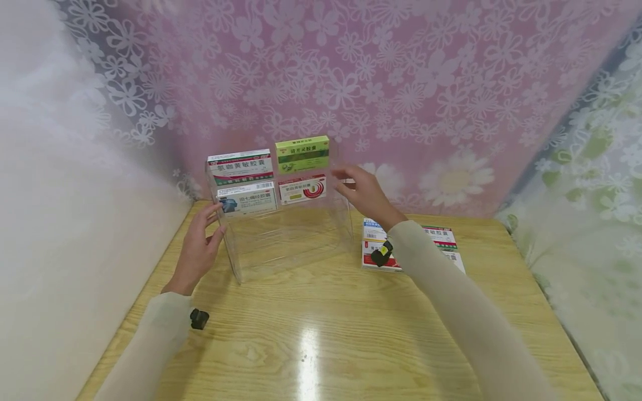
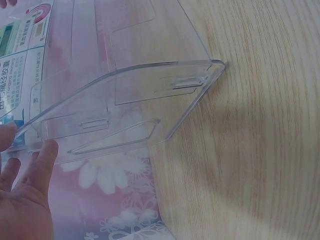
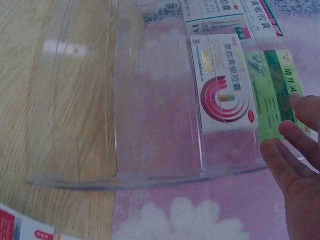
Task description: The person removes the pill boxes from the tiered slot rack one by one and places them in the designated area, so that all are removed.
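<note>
A clear plastic display rack (image 1: 288,236) stands on the table, with boxes of capsules in its two upper tiers. On the top tier sit a white, red and green box (image 1: 239,169) and a green box (image 1: 302,155). Below them are a white box with a blue picture (image 1: 247,200) and a white box with red arcs (image 1: 303,190). My left hand (image 1: 197,250) touches the rack's left side edge with its fingertips. At the upper right edge, beside the green box, my right hand (image 1: 363,192) has its fingers extended; exact contact is unclear.
More medicine boxes (image 1: 373,254) lie on the wooden table (image 1: 281,334) right of the rack, partly hidden by my right forearm. A pink flowered backdrop (image 1: 351,83) rises behind the table. White sheeting (image 1: 90,195) hangs along the left side.
</note>
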### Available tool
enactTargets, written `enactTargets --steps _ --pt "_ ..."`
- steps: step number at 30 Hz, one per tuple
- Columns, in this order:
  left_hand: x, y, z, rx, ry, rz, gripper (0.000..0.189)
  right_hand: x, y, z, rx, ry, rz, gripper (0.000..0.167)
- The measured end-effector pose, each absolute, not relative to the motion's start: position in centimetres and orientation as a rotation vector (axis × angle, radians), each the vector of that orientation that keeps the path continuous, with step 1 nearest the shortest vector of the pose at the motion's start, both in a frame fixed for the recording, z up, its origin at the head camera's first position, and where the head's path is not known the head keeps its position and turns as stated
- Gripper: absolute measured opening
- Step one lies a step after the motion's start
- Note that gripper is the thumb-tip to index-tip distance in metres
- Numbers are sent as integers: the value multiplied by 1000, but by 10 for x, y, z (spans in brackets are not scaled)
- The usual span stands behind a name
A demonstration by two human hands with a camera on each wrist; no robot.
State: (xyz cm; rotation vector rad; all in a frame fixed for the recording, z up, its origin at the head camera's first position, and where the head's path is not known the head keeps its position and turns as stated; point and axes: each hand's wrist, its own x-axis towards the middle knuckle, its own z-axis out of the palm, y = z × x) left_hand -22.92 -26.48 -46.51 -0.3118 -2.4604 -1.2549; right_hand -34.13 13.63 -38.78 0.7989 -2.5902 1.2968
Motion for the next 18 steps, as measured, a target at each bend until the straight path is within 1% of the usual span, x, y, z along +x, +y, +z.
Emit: enactTargets --steps 9,18 --pt "-228 -262 -463 -309 -2462 -1245 57 -356 106 -394 832 -2652 1238 40" --pt "-229 -263 -464 -307 -2450 -1250 56 -360 87 -395 782 -2668 1135 38"
